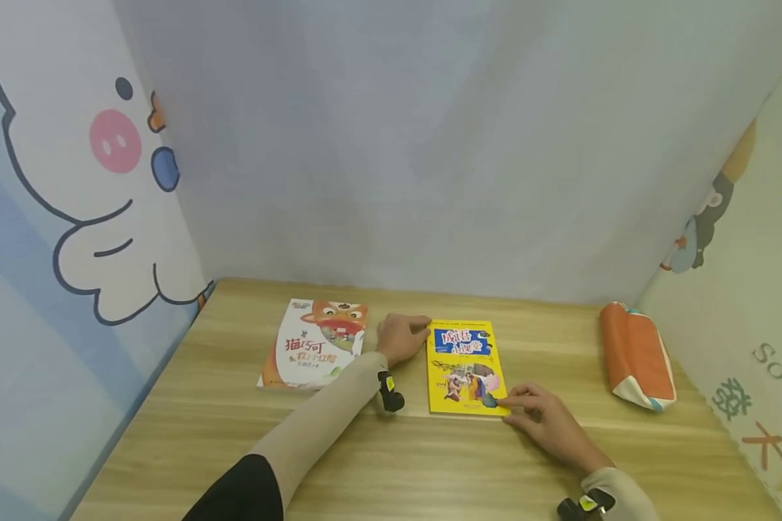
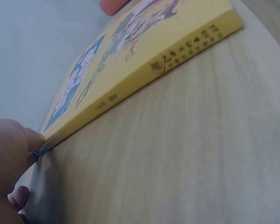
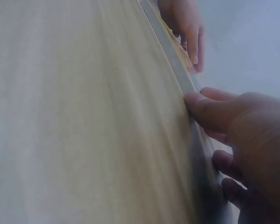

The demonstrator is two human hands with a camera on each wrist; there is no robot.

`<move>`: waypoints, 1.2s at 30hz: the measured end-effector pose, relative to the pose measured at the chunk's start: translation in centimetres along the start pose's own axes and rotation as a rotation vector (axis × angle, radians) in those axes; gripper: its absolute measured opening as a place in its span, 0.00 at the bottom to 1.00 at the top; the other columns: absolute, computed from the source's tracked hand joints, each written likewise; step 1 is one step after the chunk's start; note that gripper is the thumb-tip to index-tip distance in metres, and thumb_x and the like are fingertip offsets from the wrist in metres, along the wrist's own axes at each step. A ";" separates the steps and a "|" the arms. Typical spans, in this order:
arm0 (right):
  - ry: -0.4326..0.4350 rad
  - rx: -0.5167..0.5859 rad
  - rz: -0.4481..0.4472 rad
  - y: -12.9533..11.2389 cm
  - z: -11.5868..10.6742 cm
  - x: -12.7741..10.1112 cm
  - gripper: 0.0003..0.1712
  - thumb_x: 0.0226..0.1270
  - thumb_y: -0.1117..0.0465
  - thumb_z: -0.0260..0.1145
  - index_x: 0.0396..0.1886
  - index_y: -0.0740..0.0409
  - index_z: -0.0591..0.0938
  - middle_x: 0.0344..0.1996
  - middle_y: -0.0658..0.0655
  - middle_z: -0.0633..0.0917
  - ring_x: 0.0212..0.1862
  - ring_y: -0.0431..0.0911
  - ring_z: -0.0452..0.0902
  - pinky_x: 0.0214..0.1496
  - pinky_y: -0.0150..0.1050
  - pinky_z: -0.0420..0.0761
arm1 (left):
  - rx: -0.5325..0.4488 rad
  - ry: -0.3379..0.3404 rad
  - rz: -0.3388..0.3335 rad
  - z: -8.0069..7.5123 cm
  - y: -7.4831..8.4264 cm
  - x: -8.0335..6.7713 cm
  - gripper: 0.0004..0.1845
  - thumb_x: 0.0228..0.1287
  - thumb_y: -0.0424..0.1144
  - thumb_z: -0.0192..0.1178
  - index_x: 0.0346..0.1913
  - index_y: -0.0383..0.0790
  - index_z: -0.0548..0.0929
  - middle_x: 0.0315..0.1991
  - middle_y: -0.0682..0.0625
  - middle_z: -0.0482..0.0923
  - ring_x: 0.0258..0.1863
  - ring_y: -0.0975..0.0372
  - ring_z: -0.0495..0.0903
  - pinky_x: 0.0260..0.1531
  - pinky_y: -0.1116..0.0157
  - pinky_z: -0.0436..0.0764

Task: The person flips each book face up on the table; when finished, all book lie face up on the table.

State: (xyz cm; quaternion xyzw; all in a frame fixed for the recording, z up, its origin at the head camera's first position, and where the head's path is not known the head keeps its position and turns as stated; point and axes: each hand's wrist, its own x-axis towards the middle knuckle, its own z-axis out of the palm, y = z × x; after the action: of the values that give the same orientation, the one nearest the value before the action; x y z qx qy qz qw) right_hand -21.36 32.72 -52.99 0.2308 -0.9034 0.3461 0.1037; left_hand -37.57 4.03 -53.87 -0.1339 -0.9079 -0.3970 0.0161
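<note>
Wooden table [image 1: 430, 463] in a corner, pale walls behind and on both sides, cartoon drawings on the side walls. In the middle of the table, flat, a yellow book [image 1: 464, 367], held between both hands. Left hand [image 1: 400, 338] at the far left corner of the book, fingers curled, tips against the top edge; in the left wrist view, fingertips [image 2: 25, 140] pinching the corner of the yellow book [image 2: 144, 60] just where it meets the table [image 2: 191, 154]. Right hand [image 1: 547, 423] at the near right corner, index finger and thumb on the cover edge, other fingers loosely bent on the wood; in the right wrist view, thumb [image 3: 210, 112] pressed to the book's edge, the left hand [image 3: 186, 28] visible further along the same edge. Left of the left hand, just beside it, a white book [image 1: 314, 344] with an orange cartoon face, flat, apart from the yellow one. Well to the right of the right hand, near the wall, an orange pouch [image 1: 635, 356] lying on its side.
</note>
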 end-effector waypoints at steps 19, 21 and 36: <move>-0.009 0.016 0.056 1.6 0.3 1.8 0.13 0.60 0.65 0.77 0.45 0.53 0.91 0.41 0.50 0.84 0.36 0.31 0.70 0.36 0.30 0.75 | 0.038 -0.070 -0.026 0.0 0.2 2.1 0.22 0.73 0.47 0.62 0.67 0.53 0.81 0.68 0.54 0.80 0.64 0.50 0.73 0.67 0.49 0.66; -0.006 0.017 0.049 1.8 0.3 1.8 0.13 0.60 0.65 0.77 0.45 0.54 0.91 0.41 0.51 0.84 0.35 0.31 0.70 0.36 0.30 0.75 | 0.026 -0.082 -0.033 0.0 0.1 2.4 0.22 0.73 0.46 0.62 0.67 0.53 0.81 0.68 0.55 0.79 0.65 0.51 0.73 0.69 0.49 0.66; -0.003 0.051 0.068 1.8 0.2 1.6 0.13 0.61 0.64 0.77 0.46 0.52 0.91 0.42 0.51 0.84 0.36 0.33 0.70 0.37 0.31 0.74 | 0.018 -0.148 -0.034 -1.3 0.6 2.5 0.21 0.75 0.46 0.62 0.67 0.52 0.80 0.69 0.54 0.78 0.73 0.52 0.72 0.74 0.50 0.64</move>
State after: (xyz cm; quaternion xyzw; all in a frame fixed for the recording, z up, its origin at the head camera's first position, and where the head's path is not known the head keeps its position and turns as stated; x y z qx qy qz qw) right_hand -23.68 33.22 -53.59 0.2032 -0.9017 0.3721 0.0844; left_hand -39.93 4.05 -52.24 -0.1474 -0.9123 -0.3780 -0.0564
